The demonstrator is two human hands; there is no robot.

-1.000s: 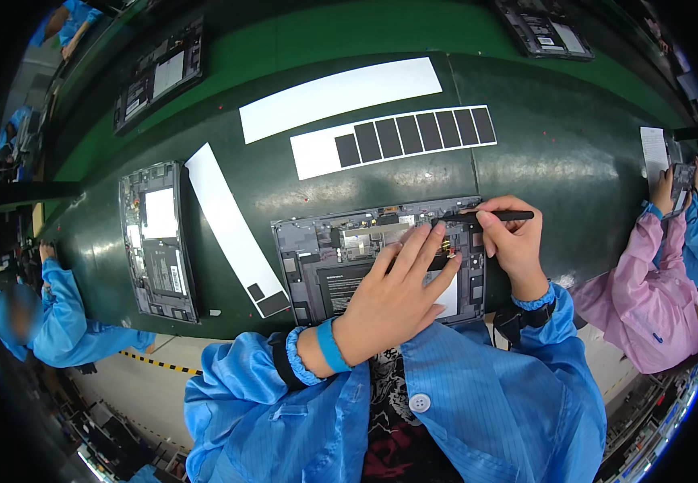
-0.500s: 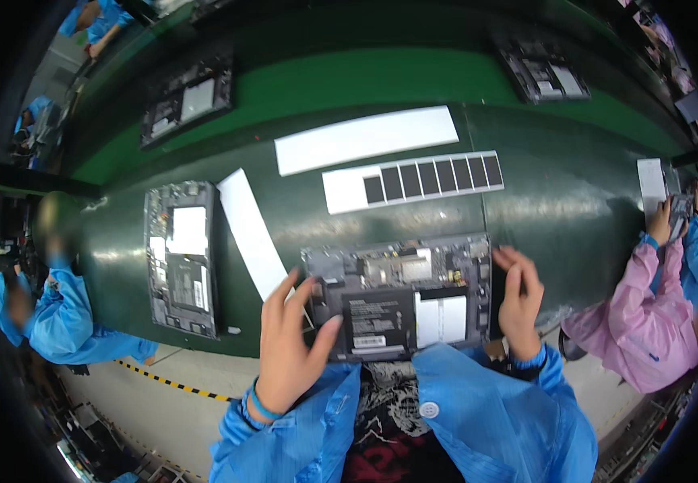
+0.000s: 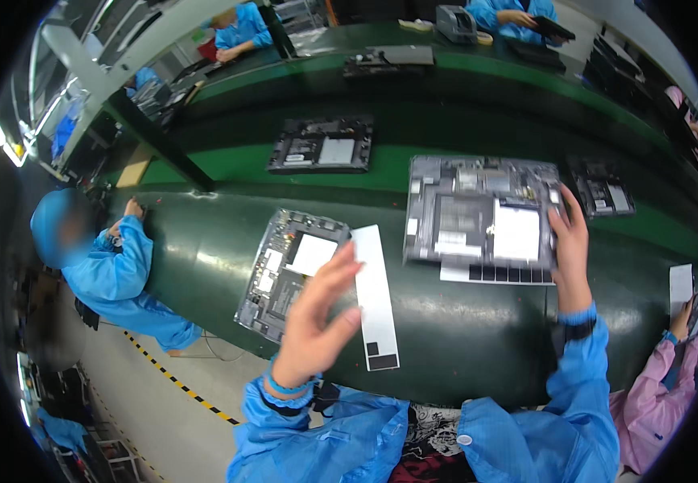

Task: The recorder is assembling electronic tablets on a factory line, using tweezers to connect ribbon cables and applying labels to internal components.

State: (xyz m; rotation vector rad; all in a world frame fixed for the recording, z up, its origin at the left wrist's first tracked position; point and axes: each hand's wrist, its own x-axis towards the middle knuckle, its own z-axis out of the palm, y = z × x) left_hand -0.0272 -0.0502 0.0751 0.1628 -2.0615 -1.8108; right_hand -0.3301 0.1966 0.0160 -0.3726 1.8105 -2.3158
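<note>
My right hand [image 3: 572, 245] grips the right edge of an opened tablet [image 3: 474, 181], with its battery, circuit board and a white pad showing. The tablet is held out over the bench, covering most of a white strip of black squares [image 3: 455, 274]. My left hand [image 3: 317, 326] holds nothing, its fingers apart. It hovers over the lower right part of a second opened tablet [image 3: 260, 298], which lies tilted on the bench. Beside that one is a long white strip [image 3: 375, 298] with two dark patches at its near end.
Across the green bench [image 3: 204, 266], beyond, more opened tablets sit on a brighter green belt [image 3: 228, 161]. A dark post [image 3: 160, 145] rises at the far left. A person in blue [image 3: 115, 274] sits left; a pink sleeve [image 3: 647, 410] shows at right.
The tablet has moved from in front of me out toward the far right, now held by my right hand only. My left hand has come off it. The view has shifted.
</note>
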